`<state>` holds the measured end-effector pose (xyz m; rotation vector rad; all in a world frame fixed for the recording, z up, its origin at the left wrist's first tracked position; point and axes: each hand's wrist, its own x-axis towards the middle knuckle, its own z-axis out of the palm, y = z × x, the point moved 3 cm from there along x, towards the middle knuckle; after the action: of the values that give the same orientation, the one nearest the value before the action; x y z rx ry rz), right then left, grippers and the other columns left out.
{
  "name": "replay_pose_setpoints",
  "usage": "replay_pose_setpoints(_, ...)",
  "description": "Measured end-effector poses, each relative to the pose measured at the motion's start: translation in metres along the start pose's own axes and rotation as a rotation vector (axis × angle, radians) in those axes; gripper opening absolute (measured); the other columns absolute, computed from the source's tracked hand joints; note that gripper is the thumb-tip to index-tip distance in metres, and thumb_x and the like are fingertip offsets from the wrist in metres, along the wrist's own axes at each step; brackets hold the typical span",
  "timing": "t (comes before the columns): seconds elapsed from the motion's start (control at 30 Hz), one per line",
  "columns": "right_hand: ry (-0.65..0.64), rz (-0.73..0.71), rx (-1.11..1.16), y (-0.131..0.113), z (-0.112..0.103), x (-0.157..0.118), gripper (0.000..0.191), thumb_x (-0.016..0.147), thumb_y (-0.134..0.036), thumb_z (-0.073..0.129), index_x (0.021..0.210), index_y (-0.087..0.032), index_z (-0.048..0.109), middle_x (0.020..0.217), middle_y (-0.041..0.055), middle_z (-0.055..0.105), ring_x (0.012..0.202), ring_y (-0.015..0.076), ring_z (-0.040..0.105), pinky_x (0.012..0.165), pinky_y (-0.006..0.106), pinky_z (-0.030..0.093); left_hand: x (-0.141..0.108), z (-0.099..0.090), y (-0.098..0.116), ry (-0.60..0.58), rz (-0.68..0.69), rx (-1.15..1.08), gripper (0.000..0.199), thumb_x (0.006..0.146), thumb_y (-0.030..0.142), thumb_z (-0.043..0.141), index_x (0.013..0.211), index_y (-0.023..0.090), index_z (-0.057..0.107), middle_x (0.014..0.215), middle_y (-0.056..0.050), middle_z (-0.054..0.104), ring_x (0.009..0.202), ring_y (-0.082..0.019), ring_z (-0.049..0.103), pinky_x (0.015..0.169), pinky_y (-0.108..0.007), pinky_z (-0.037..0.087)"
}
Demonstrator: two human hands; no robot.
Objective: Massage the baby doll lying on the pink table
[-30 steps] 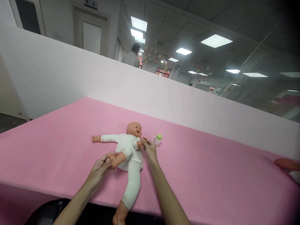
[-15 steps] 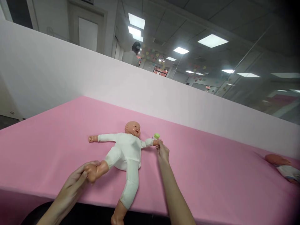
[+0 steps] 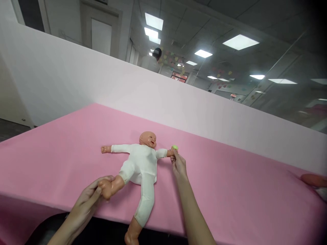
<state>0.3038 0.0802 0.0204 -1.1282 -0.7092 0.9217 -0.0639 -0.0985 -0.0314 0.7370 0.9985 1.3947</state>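
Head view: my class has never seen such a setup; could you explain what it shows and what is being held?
There is no machine here: a person uses two bare hands, filmed by a camera worn on the head, looking forward and down. A white-bodied doll lies face up on a pink surface, one leg reaching past the near edge. The left hand holds the other leg's foot; the right hand holds the end of one arm. Something green shows just beyond it, mostly hidden.
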Motion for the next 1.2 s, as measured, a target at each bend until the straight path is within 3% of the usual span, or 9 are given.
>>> replay_pose_setpoints(0.1, -0.201, -0.040, -0.123, 0.001, 0.034, -0.020, 0.043, 0.065, -0.052, 0.092, 0.076, -0.013, 0.075, 0.059, -0.0016, 0.060, 0.053, 0.0097, 0.050, 0.051, 0.024, 0.045, 0.025, 0.033, 0.005, -0.150, 0.046, -0.043, 0.057, 0.080, 0.062, 0.079, 0.116, 0.018, 0.074, 0.117, -0.013, 0.072, 0.097, -0.026, 0.066, 0.081, -0.032, 0.054)
replay_pose_setpoints(0.2, -0.290, -0.035, -0.201, 0.013, 0.057, -0.036, 0.050, 0.063, -0.059, 0.089, 0.066, -0.014, 0.068, 0.056, -0.0012, 0.060, 0.051, 0.0105, 0.051, 0.051, 0.025, 0.043, 0.051, 0.063, -0.002, -0.248, 0.105, -0.061, 0.051, 0.086, 0.058, 0.076, 0.118, 0.019, 0.074, 0.118, -0.012, 0.071, 0.092, -0.021, 0.063, 0.076, -0.028, 0.052)
replay_pose_setpoints(0.37, -0.296, -0.102, -0.261, 0.017, 0.061, -0.039, 0.051, 0.067, -0.061, 0.086, 0.064, -0.014, 0.065, 0.056, -0.0005, 0.060, 0.051, 0.0118, 0.054, 0.052, 0.025, 0.045, 0.076, 0.090, -0.016, -0.314, 0.067, -0.080, 0.054, 0.087, 0.059, 0.074, 0.124, 0.019, 0.073, 0.114, -0.011, 0.070, 0.081, -0.016, 0.060, 0.070, -0.026, 0.053)
replay_pose_setpoints(0.5, -0.152, -0.071, -0.157, 0.009, 0.029, -0.018, 0.043, 0.065, -0.052, 0.090, 0.075, -0.013, 0.074, 0.060, -0.0013, 0.063, 0.054, 0.0104, 0.052, 0.053, 0.024, 0.046, 0.057, 0.068, -0.005, -0.285, 0.082, -0.030, 0.054, 0.086, 0.059, 0.075, 0.122, 0.019, 0.074, 0.121, -0.013, 0.070, 0.099, -0.023, 0.065, 0.080, -0.030, 0.056)
replay_pose_setpoints(0.67, 0.159, 0.100, 0.016, 0.019, -0.032, 0.011, 0.027, 0.064, -0.028, 0.092, 0.078, -0.013, 0.074, 0.069, -0.0003, 0.067, 0.056, 0.0081, 0.054, 0.055, 0.020, 0.052, 0.009, -0.004, -0.005, -0.155, -0.002, 0.081, 0.057, 0.081, 0.062, 0.076, 0.121, 0.021, 0.076, 0.125, -0.013, 0.072, 0.123, -0.034, 0.062, 0.104, -0.040, 0.052)
replay_pose_setpoints(0.8, 0.278, 0.149, 0.016, 0.033, -0.061, 0.017, 0.026, 0.065, -0.022, 0.092, 0.074, -0.015, 0.068, 0.064, -0.0021, 0.064, 0.052, 0.0079, 0.055, 0.051, 0.018, 0.054, -0.022, -0.048, -0.022, 0.012, -0.061, 0.113, 0.059, 0.071, 0.064, 0.083, 0.114, 0.023, 0.078, 0.127, -0.011, 0.073, 0.126, -0.038, 0.061, 0.103, -0.042, 0.054)
replay_pose_setpoints(0.87, 0.285, 0.153, 0.015, 0.036, -0.066, 0.017, 0.028, 0.065, -0.022, 0.092, 0.074, -0.015, 0.067, 0.064, -0.0024, 0.063, 0.052, 0.0080, 0.055, 0.051, 0.018, 0.055, -0.033, -0.055, -0.029, 0.073, -0.115, 0.118, 0.060, 0.065, 0.066, 0.085, 0.107, 0.024, 0.080, 0.124, -0.010, 0.075, 0.123, -0.039, 0.063, 0.096, -0.042, 0.059)
replay_pose_setpoints(1.0, 0.280, 0.147, 0.026, 0.034, -0.062, 0.018, 0.025, 0.069, -0.021, 0.090, 0.075, -0.015, 0.067, 0.067, -0.0011, 0.064, 0.053, 0.0086, 0.056, 0.049, 0.018, 0.055, -0.043, -0.049, -0.031, 0.112, -0.141, 0.113, 0.061, 0.063, 0.070, 0.084, 0.103, 0.024, 0.081, 0.117, -0.010, 0.077, 0.119, -0.039, 0.064, 0.093, -0.040, 0.060)
replay_pose_setpoints(1.2, 0.110, 0.089, 0.045, 0.014, -0.024, 0.010, 0.026, 0.070, -0.028, 0.091, 0.084, -0.016, 0.074, 0.075, 0.0009, 0.068, 0.059, 0.0102, 0.058, 0.054, 0.021, 0.055, -0.015, -0.026, -0.016, -0.005, -0.012, 0.068, 0.059, 0.073, 0.066, 0.081, 0.111, 0.020, 0.079, 0.122, -0.013, 0.074, 0.121, -0.037, 0.063, 0.100, -0.041, 0.056)
